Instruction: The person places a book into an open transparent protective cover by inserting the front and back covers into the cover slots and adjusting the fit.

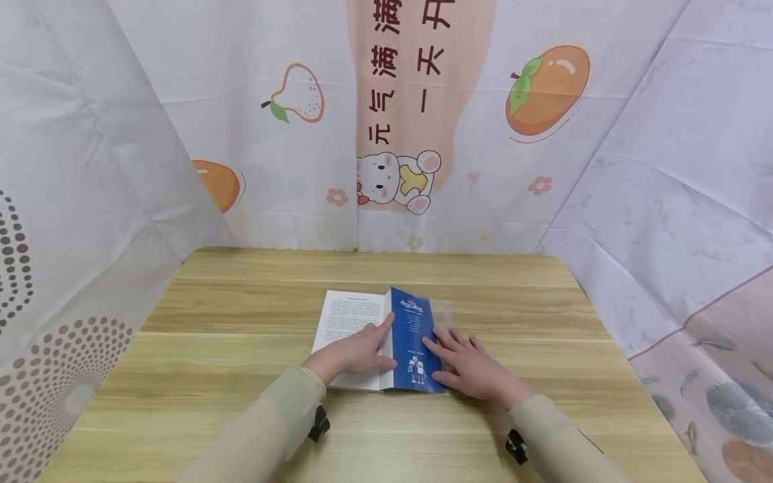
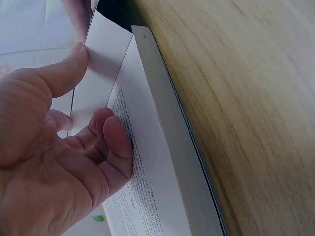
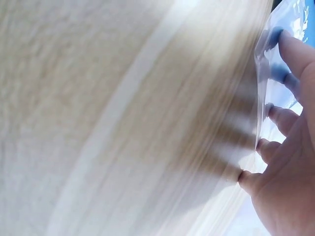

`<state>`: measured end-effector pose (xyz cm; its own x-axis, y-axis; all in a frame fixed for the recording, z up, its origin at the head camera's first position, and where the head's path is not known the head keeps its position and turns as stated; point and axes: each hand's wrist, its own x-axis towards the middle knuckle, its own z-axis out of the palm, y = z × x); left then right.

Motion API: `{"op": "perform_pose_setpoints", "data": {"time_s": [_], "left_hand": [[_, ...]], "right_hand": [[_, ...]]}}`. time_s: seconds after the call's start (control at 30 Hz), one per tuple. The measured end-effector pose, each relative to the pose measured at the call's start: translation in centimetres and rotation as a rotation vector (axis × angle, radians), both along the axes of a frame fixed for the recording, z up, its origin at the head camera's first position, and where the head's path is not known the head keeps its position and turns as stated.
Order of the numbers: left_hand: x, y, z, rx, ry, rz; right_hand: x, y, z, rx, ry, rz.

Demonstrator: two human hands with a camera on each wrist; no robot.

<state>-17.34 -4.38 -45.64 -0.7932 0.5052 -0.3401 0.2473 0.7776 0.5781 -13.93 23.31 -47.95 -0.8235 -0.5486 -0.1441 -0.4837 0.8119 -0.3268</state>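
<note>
Light wooden tabletop (image 1: 241, 376), enclosed by white draped cloth backdrop (image 1: 253, 168) printed with fruit, cartoon bear (image 1: 395, 181), Chinese characters, marble-patterned sheet (image 1: 676, 221) at right, dotted sheet at left.

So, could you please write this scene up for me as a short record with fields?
Setting: wooden table enclosed by printed cloth walls
Book: open book lying on the table, blue cover raised
Clear sleeve: transparent plastic cover at the blue cover's right edge
Left hand: left hand rests on the printed page, thumb against the blue cover
Right hand: right hand lies flat, fingers pressing the plastic cover and blue cover
</note>
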Motion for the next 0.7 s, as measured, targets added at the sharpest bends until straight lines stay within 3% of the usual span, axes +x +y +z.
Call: {"op": "perform_pose_setpoints", "data": {"time_s": [0.5, 0.7], "left_hand": [[-0.1, 0.13, 0.33, 0.016, 0.004, -0.001], [-0.26, -0.11, 0.71, -0.044, -0.004, -0.041]], "right_hand": [[0.22, 0.0, -0.3, -0.026, -0.022, -0.016], [0.21, -0.35, 0.1, 0.007, -0.011, -0.001]]}}
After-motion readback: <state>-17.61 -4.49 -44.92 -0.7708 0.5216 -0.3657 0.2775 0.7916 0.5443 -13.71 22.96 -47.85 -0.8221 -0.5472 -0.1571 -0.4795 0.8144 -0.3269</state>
